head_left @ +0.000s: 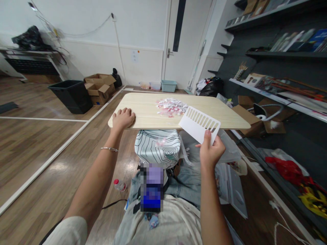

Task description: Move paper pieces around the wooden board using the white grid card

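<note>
My right hand (212, 149) is closed on one corner of a white scraper (196, 126), a flat plate with a row of long slots along its upper side. The scraper is tilted and overlaps the near edge of the pale wooden tabletop (143, 119) in view. On the tabletop, beyond the scraper's left corner, lies a heap of small white and pinkish pieces (172, 106), too small to make out exactly. Resting on the tabletop's near left corner, my left hand (124, 118) has its fingers slightly bent and holds nothing visible.
A clear plastic bin (189, 153) stands below the tabletop's near right side, beside a white cloth with black lines (157, 146). A red-capped bottle (120, 185) is on the floor. Dark shelves (286, 54) line the right; a black bin (73, 97) stands left.
</note>
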Available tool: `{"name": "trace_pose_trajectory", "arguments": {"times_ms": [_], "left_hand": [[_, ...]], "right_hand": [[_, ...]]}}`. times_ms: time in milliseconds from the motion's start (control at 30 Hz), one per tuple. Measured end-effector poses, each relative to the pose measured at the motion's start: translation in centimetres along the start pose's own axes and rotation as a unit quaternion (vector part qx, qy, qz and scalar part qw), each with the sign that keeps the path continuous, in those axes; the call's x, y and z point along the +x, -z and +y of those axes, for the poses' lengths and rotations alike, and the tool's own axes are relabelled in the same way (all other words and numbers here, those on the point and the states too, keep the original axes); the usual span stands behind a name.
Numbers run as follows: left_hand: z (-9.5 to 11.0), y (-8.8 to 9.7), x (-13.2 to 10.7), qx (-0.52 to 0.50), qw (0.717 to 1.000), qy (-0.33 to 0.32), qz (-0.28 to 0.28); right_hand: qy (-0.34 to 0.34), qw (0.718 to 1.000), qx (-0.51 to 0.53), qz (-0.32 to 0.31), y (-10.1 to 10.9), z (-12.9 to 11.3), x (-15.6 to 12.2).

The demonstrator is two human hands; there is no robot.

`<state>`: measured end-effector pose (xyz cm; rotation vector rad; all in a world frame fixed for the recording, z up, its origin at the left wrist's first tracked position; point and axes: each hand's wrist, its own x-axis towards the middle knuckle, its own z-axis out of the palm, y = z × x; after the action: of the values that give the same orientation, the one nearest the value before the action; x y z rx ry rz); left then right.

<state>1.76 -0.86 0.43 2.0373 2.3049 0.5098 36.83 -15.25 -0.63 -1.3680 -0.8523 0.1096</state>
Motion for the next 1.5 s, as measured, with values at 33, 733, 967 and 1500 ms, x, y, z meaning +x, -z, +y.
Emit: {"name": "trace_pose_trajectory", "arguments": {"times_ms": [33, 733, 967, 1500], "left_hand": [[0.0, 0.0, 0.0, 0.001, 1.0, 0.001, -0.001], [-0.1, -0.1, -0.1, -0.002, 1.0, -0.004, 0.003], [-0.2, -0.2, 0.0, -0.007, 1.0, -0.003, 0.0], [0.0, -0.1, -0.2, -0.004, 1.0, -0.001, -0.001]], "right_hand": [[0.001, 1.0, -0.001, -0.001, 0.0, 0.0, 0.0], [-0.002, 1.0, 0.019, -0.023, 1.0, 0.0, -0.2], [0.001, 1.0, 0.011, -0.024, 1.0, 0.0, -0.3], [0.022, 0.997, -0.004, -0.074, 1.1, -2.3, -0.2]]}}
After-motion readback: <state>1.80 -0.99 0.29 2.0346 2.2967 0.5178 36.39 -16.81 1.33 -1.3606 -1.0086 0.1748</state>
